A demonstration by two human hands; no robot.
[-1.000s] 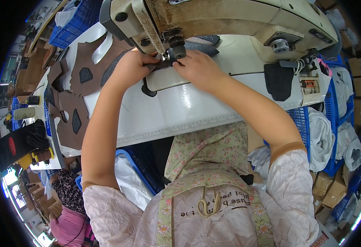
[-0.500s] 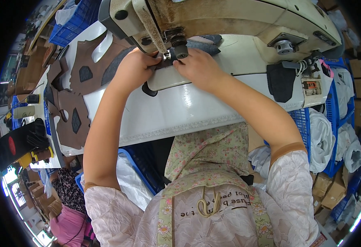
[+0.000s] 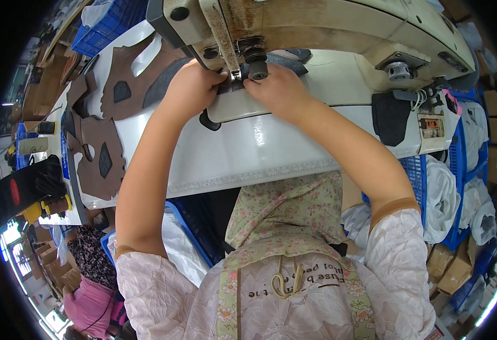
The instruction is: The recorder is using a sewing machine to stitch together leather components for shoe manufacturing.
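At the needle of a cream sewing machine (image 3: 322, 34), my two hands rest on either side of the presser foot (image 3: 235, 74). My left hand (image 3: 190, 89) has its fingers curled on a brown leather piece (image 3: 122, 71) with dark grey patches, its thumb pointing toward the foot. My right hand (image 3: 279, 90) is curled at the right of the foot, thumb and fingertips closed on the work's dark edge. Behind that hand a dark grey stitched part (image 3: 291, 61) shows. The machine head and my hands hide much of the material between them.
More brown leather pieces (image 3: 102, 158) lie at the left of the white table (image 3: 248, 153). A dark fabric piece (image 3: 389, 116) hangs near the machine's right end. Blue crates (image 3: 458, 164) with white bags stand at the right. Another person in pink (image 3: 90, 306) is at lower left.
The view has shifted slightly, so the machine and table sit a little lower and farther right. Both hands stay beside the presser foot, with little visible change in their grip.
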